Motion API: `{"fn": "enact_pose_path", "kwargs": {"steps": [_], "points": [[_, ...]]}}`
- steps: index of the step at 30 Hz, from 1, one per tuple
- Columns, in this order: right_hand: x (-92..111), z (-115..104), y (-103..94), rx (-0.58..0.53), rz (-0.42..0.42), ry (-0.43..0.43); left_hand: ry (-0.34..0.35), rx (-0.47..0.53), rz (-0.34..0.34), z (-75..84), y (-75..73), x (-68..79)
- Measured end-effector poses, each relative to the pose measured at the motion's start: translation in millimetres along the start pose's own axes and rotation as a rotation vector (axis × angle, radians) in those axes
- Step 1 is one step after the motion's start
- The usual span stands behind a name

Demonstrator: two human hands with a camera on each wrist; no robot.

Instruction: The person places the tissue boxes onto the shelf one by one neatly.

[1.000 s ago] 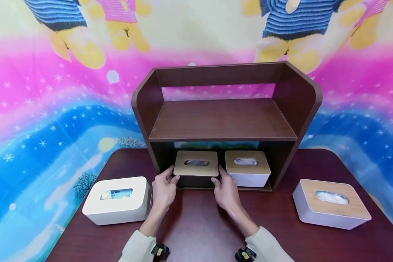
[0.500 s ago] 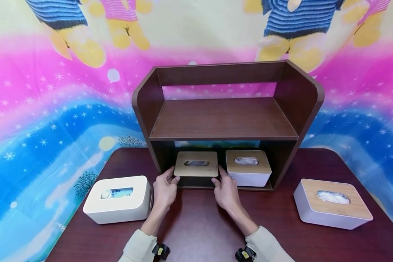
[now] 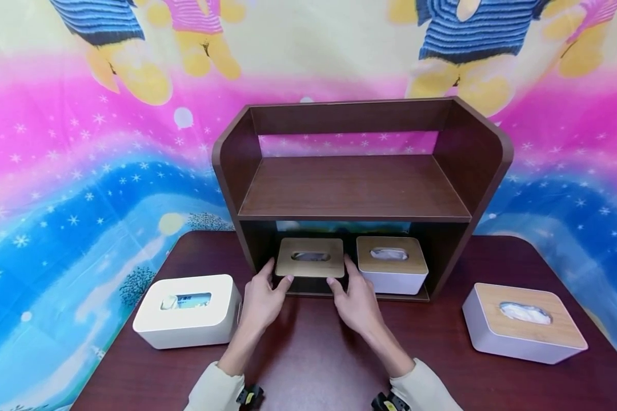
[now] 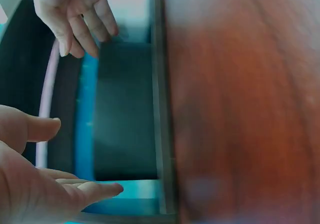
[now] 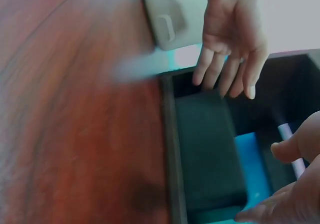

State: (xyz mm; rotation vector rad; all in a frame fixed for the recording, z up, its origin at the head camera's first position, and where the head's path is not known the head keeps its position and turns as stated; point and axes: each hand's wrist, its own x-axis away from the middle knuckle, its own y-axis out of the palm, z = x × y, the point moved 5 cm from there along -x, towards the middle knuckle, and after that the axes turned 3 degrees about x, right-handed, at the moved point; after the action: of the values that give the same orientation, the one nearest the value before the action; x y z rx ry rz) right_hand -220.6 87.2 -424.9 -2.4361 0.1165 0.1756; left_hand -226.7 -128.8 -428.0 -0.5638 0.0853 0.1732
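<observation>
The dark tissue box (image 3: 309,283) stood in the lower compartment of the shelf (image 3: 355,187); its lid (image 3: 309,269) was wood-coloured, and inside its slot was too dark to make out. The left hand (image 3: 263,299) and right hand (image 3: 357,299) were apart, fingers stretched along its ends; touching, I could not tell. Left of the shelf, a white box (image 3: 177,325) showed blue packaging (image 3: 197,299), its print unreadable.
</observation>
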Motion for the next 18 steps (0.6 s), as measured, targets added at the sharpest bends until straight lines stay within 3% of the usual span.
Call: {"fn": "enact_pose_path", "kwargs": {"steps": [8,13,18], "points": [[22,-31,-10.6,-0.038,-0.028,-0.113,0.036,0.057,-0.105,18.7,-22.5,21.6],[34,-42,-2.6,-0.062,-0.076,-0.148,0.049,0.078,-0.14,18.3,-39.0,35.6],[37,-52,11.3,-0.073,-0.119,-0.204,0.073,0.026,-0.14,15.2,-64.5,44.6]]}}
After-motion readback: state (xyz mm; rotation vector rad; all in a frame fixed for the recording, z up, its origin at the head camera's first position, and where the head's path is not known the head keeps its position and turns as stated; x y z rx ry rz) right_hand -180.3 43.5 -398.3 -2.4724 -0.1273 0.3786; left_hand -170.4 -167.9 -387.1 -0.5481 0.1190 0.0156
